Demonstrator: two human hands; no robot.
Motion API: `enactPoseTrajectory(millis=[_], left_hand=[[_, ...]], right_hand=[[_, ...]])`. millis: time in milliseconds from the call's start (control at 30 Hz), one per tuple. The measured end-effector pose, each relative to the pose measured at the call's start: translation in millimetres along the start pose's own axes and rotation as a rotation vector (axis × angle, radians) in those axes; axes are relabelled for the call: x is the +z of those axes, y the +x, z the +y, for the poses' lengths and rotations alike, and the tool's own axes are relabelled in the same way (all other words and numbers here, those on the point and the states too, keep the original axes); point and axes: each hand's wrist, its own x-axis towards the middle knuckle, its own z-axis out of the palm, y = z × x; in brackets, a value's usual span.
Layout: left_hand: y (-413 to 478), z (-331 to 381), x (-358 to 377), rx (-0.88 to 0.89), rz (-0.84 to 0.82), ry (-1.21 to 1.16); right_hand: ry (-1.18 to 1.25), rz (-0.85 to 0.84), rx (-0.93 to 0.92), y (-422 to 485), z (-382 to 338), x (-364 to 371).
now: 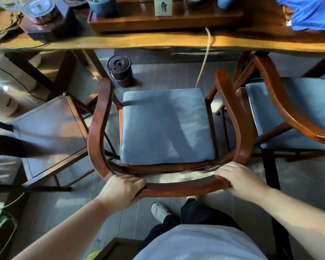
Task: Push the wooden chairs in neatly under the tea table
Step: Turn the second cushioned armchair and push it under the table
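The right-hand chair runs off the right edge; the bench hides its front, and jars are cropped above.

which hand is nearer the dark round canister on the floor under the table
Left. The left hand grips the chair's back rail on the side below the canister. The right hand grips the same rail farther across, toward the second chair.

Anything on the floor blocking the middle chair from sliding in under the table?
Yes, possibly. A dark cylindrical canister stands on the floor ahead of the chair, near its front-left corner, and a pale cord hangs from the tea table down towards the chair's front edge. Both hands already grip the backrest.
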Motion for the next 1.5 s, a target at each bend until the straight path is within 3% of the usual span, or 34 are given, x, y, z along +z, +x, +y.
enactPoseTrajectory(millis=[500,700,1167,1367,1500], left_hand=[[71,-65,-23,-0.052,-0.045,0.031],[102,-57,-21,-0.093,-0.039,0.074],[123,-29,-31,-0.306,-0.218,0.123],[110,-22,-29,-0.359,-0.136,0.074],[92,-12,-41,-0.372,-0.119,0.211]], right_hand=[[-0.026,0.012,0.129,57,19,-20],[-0.015,-0.026,0.157,64,48,-37],[0.028,-0.070,0.238,65,58,-51],[-0.189,-0.234,0.118,68,41,-69],[-0.281,-0.237,-0.034,84,5,-76]])
